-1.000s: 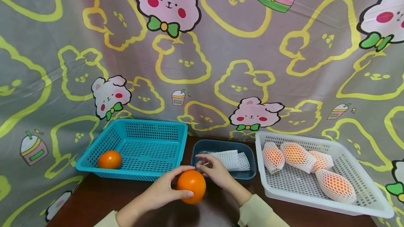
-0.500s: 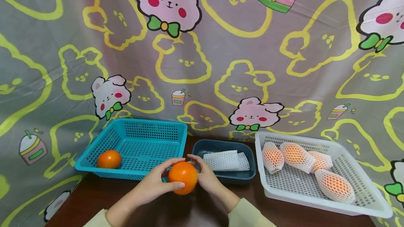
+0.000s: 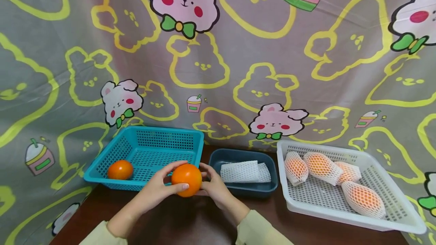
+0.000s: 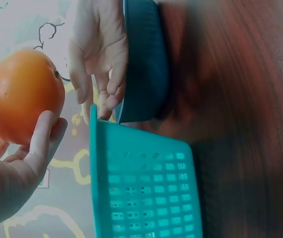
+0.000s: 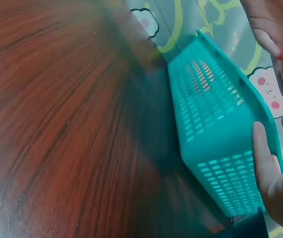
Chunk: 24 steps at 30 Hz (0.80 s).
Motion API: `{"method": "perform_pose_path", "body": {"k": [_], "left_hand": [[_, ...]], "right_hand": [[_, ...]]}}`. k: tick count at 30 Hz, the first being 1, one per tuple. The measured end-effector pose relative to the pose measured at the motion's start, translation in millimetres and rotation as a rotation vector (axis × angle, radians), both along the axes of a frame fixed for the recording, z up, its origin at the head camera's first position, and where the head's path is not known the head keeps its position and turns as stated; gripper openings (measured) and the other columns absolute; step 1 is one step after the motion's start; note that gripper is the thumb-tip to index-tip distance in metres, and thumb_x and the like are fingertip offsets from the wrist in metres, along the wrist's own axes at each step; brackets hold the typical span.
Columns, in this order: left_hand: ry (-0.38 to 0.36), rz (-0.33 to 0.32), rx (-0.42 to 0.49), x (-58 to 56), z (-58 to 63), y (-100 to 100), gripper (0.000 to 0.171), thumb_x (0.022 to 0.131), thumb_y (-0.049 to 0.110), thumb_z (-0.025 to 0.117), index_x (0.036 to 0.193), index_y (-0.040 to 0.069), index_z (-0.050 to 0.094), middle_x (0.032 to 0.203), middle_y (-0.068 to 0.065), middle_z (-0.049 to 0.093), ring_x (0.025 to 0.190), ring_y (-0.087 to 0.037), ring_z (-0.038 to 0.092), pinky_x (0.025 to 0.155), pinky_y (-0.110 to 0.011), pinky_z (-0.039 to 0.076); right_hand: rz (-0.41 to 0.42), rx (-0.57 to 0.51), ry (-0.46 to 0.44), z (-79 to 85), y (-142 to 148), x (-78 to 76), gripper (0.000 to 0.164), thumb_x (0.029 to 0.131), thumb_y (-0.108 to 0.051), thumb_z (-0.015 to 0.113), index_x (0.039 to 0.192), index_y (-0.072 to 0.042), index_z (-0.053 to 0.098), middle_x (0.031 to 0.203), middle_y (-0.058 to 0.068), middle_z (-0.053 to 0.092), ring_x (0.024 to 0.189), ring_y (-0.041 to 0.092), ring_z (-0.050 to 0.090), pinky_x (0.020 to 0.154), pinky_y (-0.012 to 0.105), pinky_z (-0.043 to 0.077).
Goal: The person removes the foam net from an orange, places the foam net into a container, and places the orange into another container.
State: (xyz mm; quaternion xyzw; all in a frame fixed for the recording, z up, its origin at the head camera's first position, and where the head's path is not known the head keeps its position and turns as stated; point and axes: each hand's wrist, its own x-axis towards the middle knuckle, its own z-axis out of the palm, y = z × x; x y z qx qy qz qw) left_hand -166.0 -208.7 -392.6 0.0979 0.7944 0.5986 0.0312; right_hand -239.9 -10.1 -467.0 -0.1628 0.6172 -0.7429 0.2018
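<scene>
My left hand holds a bare orange between thumb and fingers, raised near the front right corner of the teal basket. Its stem end shows as a small dark spot on the orange in the left wrist view. Right beside the fruit is my right hand, fingers bent loosely. A gap parts that right hand from the orange in the left wrist view. Another orange lies in the teal basket's left end.
A dark blue tray behind the right hand holds white foam net sleeves. To the right, a white basket contains several oranges in foam nets. All stand on a dark brown table before a patterned cloth.
The left hand has carried the orange left and up, toward the teal basket. The right hand has come back from over the dark blue tray and moved left alongside it.
</scene>
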Motion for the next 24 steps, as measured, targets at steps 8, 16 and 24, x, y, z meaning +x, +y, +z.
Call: {"method": "perform_pose_path", "body": {"k": [8,16,24], "left_hand": [[0.001,0.089,0.076,-10.4,-5.2,-9.4,0.062,0.097,0.018,0.072,0.151,0.008,0.045,0.150,-0.023,0.042,0.113,-0.036,0.063,0.085,-0.040,0.058],[0.040,0.247,-0.085,-24.2,-16.6,-33.1,0.067,0.095,0.025,0.075,0.151,0.008,0.042,0.146,-0.020,0.046,0.112,-0.037,0.061,0.085,-0.038,0.057],[0.043,0.356,-0.300,-32.1,-30.0,-60.3,0.079,0.092,0.039,0.078,0.153,0.005,0.039,0.145,-0.026,0.047,0.112,-0.039,0.057,0.085,-0.045,0.055]], "right_hand": [[0.029,-0.034,-0.021,-1.6,-6.1,0.0,0.079,0.096,-0.001,0.069,0.160,-0.004,0.022,0.117,0.016,0.060,0.093,0.035,0.070,0.079,0.043,0.060],[-0.051,-0.098,-0.087,-4.6,-10.5,0.6,0.070,0.099,-0.003,0.066,0.158,-0.005,0.027,0.119,0.023,0.060,0.082,0.020,0.069,0.078,0.038,0.060],[-0.114,-0.113,-0.158,-1.8,-18.1,6.4,0.070,0.099,0.004,0.063,0.159,-0.006,0.028,0.113,0.020,0.062,0.078,0.017,0.067,0.080,0.038,0.060]]}}
